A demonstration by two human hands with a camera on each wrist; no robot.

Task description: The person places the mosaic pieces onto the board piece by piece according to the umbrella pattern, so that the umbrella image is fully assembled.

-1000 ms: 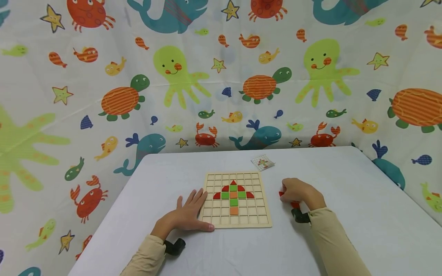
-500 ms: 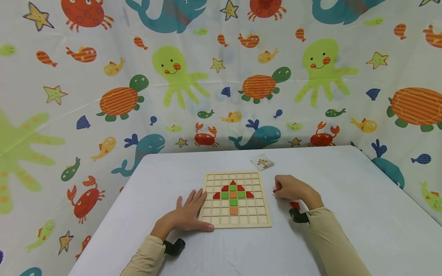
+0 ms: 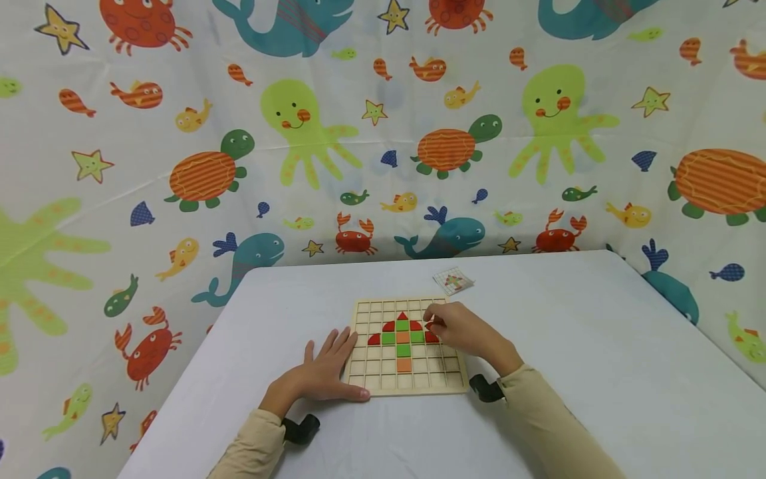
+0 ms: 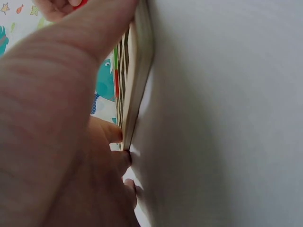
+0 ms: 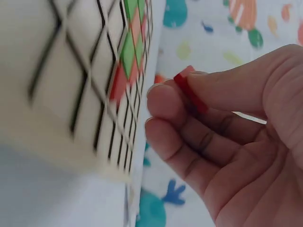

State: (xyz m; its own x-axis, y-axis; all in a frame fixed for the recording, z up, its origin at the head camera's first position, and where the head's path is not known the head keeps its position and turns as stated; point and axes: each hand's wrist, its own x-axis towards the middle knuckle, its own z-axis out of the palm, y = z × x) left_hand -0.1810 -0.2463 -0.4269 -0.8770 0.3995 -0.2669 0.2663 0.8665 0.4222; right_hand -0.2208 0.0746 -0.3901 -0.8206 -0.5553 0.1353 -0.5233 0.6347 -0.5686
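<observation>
A square wooden grid board (image 3: 389, 381) lies on the white table, with green, orange and red tiles set in its middle cells. My left hand (image 3: 320, 379) rests along the board's left side, fingers spread, the thumb at its near left corner. In the left wrist view, the left fingertips (image 4: 113, 132) touch the board's edge. My right hand (image 3: 473, 332) is over the right part of the board, close to the red tiles. Between its thumb and fingers it pinches a small red tile (image 5: 191, 92); the grip hides much of that tile's shape.
Behind the board, to the right, lies a small card (image 3: 453, 281) printed with a similar coloured grid pattern. A white cloth covers the table (image 3: 598, 346). At the back hangs a curtain (image 3: 383, 159) with sea animals. A black wrist camera (image 3: 302, 429) sits under the left wrist.
My right hand has moved left from the table beside the board to over the board's right part, carrying a red tile. The left hand has stayed in place.
</observation>
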